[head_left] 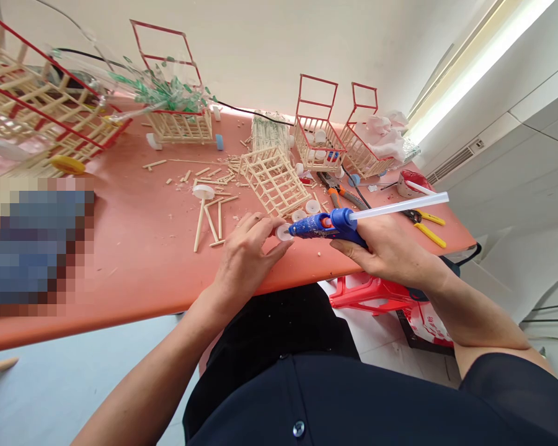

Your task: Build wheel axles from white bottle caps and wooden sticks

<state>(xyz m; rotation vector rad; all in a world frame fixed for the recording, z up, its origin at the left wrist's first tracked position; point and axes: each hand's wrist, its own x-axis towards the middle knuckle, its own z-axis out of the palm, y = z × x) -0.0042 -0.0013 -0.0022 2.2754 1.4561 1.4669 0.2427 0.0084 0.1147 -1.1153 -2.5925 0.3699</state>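
My right hand is wrapped round the handle of a blue hot glue gun. A long translucent glue stick juts from the gun's back end. Between the thumb and fingers of my left hand is a white bottle cap, and the gun's nozzle is at the cap. Just beyond lie two more pale caps and a wooden stick frame resting tilted. To the left, a cap sits by several loose sticks.
Along the wall stand small stick carts with red handles, one holding green plastic. Orange-handled pliers, yellow-handled cutters and a red-stained cup lie to the right. A red stool is below the orange table.
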